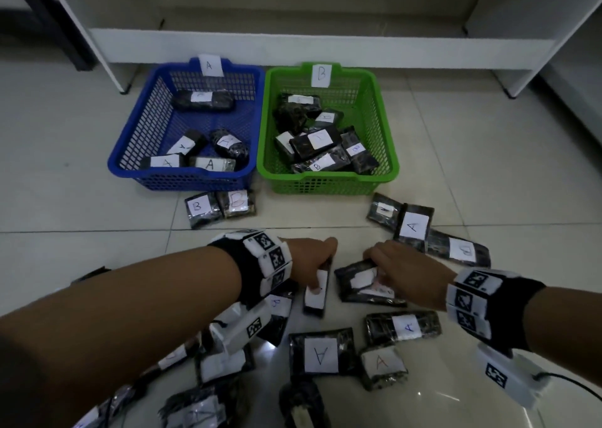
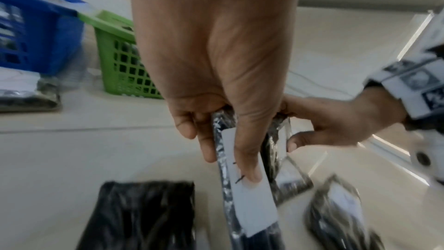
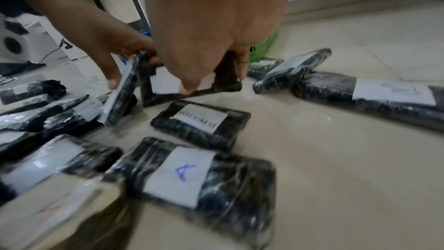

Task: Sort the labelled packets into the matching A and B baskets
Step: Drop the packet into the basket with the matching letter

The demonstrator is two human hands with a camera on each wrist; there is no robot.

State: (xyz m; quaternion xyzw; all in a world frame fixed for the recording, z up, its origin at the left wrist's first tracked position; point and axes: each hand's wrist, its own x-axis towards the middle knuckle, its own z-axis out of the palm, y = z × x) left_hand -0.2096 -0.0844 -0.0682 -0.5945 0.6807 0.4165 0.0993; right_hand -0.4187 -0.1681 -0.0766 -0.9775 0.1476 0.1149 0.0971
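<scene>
Left hand (image 1: pixel 311 258) grips a narrow packet (image 1: pixel 316 292) on edge (letter hidden), right hand (image 1: pixel 404 266) grips another packet (image 1: pixel 361 281) w/ curled fingers, both on the floor.

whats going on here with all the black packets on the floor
A person is sorting labelled black packets into two baskets on the tiled floor. The blue basket tagged A already holds several A packets, and the green basket tagged B holds a pile too. Right now the left hand grips one packet tilted up on its edge, and the right hand grips another packet beside it. Neither label is readable. Many packets still lie loose, including two B packets in front of the blue basket.
</scene>
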